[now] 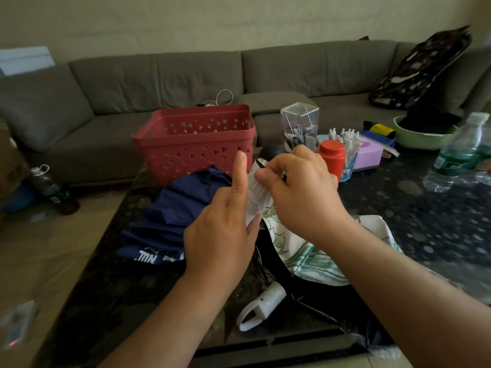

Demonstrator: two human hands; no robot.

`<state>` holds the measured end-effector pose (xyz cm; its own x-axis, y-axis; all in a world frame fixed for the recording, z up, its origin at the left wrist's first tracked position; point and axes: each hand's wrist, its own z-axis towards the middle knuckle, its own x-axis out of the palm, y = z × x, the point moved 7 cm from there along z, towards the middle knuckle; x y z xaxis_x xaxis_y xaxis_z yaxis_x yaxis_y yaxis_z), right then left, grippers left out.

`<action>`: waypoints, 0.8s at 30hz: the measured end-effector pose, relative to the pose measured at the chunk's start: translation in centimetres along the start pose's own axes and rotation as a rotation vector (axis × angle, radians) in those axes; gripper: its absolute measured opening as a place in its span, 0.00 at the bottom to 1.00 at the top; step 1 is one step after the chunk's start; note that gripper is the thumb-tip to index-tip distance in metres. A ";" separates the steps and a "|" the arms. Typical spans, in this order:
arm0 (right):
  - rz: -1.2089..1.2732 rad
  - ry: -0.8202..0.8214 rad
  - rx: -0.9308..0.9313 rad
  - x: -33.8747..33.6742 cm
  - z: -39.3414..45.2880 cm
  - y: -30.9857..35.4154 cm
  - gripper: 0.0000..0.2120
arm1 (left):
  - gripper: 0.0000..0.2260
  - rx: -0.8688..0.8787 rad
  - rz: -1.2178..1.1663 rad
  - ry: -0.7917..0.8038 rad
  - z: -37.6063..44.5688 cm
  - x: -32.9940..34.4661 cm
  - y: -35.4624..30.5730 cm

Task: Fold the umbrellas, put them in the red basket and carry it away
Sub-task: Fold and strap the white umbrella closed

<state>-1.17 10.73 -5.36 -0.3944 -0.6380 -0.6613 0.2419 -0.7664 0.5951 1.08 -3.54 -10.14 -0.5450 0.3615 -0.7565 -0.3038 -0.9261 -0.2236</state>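
A white umbrella (305, 251) with a green print and black lining lies on the dark table in front of me, its white handle (268, 301) and strap pointing toward me. My right hand (300, 192) pinches the white fabric near the umbrella's top. My left hand (225, 229) holds the same fabric lower down with its thumb, index finger raised. A navy blue umbrella (172, 219) lies crumpled to the left of my hands. The red basket (194, 144) stands empty behind it at the table's far edge.
On the speckled dark table (425, 221) stand a red canister (332, 158), a clear box (300, 123), a cup of pens (348, 147), a green bowl (419, 139) and plastic bottles (457, 155). A grey sofa (159, 83) wraps behind. A bottle (53, 189) sits on the floor at left.
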 end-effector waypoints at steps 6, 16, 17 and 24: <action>-0.079 -0.135 0.008 -0.8 0.2 -0.2 0.11 | 0.54 -0.019 -0.002 -0.013 0.3 0.0 -0.6; -0.204 -0.193 -0.105 -1.2 0.6 0.2 0.13 | 0.57 -0.008 0.048 0.031 0.1 0.5 -0.6; -0.198 -0.224 -0.122 -1.2 0.5 0.2 0.12 | 0.57 -0.005 0.043 0.018 0.0 0.5 -0.7; -0.011 -0.301 -0.321 -2.2 0.7 -0.1 0.11 | 0.54 0.004 -0.036 -0.013 0.7 -0.4 -0.3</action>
<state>-0.96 12.23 -3.63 -0.6281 -0.6156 -0.4760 0.4805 -0.7880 0.3850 0.86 -3.31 -9.38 -0.5440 0.3963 -0.7396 -0.3266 -0.9119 -0.2484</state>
